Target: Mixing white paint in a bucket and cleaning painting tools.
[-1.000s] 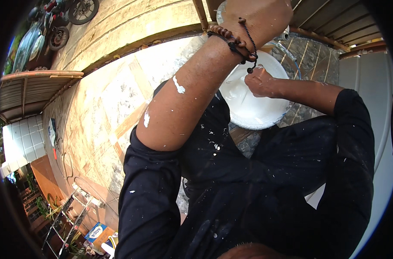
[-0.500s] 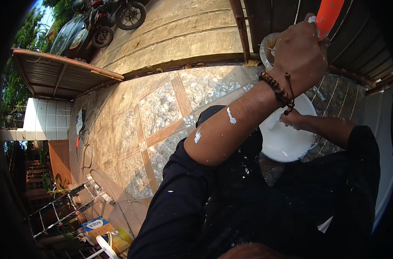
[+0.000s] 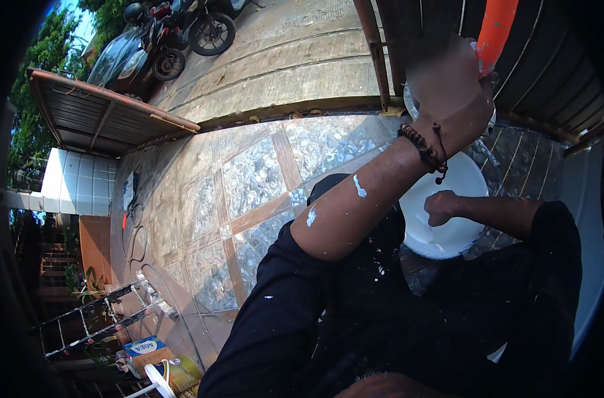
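Observation:
My left hand (image 3: 451, 89), blurred over its fingers, reaches up to the right. It is closed around a paint-smeared orange shaft (image 3: 497, 30) that runs out of the top of the view. Its forearm carries dried white splashes and a dark beaded bracelet. Below it, a round container (image 3: 441, 255) holds a smooth white paint-like mass. My right hand (image 3: 441, 207) is in a fist over this white mass; whatever its fingers hold is hidden. Behind my left hand, a second pale container (image 3: 409, 99) shows only part of its rim.
A dark slatted metal gate (image 3: 534, 73) rises close at the right. Patterned tiles (image 3: 255, 176) cover the ground to the left. Farther off are a paint-marked ladder (image 3: 110, 312), a cardboard box (image 3: 147, 351), a yellow tub (image 3: 182, 375) and parked motorcycles (image 3: 163, 46).
My right hand has moved toward me and a little left over the white mass. My left hand keeps hold of the orange shaft, barely shifting. The surroundings have slid slightly down in view.

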`<state>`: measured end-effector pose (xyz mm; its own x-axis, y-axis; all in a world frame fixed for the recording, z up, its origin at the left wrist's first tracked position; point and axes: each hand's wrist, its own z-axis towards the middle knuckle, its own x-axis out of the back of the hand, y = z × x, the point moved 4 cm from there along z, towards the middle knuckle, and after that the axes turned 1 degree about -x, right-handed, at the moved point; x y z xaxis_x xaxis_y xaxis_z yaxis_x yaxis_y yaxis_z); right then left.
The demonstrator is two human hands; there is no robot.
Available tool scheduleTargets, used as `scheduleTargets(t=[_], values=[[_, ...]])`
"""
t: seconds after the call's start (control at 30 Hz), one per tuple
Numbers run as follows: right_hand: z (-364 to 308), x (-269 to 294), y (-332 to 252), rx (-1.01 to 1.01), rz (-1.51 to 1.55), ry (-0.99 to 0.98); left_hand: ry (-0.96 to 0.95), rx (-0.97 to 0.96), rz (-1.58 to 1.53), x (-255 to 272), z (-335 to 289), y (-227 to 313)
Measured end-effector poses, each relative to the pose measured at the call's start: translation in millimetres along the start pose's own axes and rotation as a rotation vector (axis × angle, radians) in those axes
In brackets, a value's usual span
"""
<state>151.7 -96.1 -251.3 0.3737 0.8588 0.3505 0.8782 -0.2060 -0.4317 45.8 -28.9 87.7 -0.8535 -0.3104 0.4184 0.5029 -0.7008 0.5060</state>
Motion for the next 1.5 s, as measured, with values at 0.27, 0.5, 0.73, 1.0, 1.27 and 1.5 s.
scheduleTargets(t=[0.27, 0.5, 0.73, 1.0, 1.27, 1.5], values=[[-33, -7, -36, 0.278, -1.034, -0.142, -0.039, 0.114, 0.011, 2, -7, -6], [-55, -2, -50, 0.266, -0.927, 0.087, -0.175, 0.158, -0.001, -7, -10, -6], [-51, 23, -50, 0.285, -0.988, 0.229, -0.129, 0.094, 0.064, -7, -14, -7], [-37, 32, -19, 0.225, -0.843, 0.320, -0.067, 0.138, 0.010, -13, -18, -10], [-116, -16, 94, 0.036, -1.080, 0.033, -0.092, 0.281, -0.220, -64, -54, 38], [-100, 4, 57, 0.065, -1.098, -0.126, -0.066, 0.120, -0.284, -44, -31, 22]])
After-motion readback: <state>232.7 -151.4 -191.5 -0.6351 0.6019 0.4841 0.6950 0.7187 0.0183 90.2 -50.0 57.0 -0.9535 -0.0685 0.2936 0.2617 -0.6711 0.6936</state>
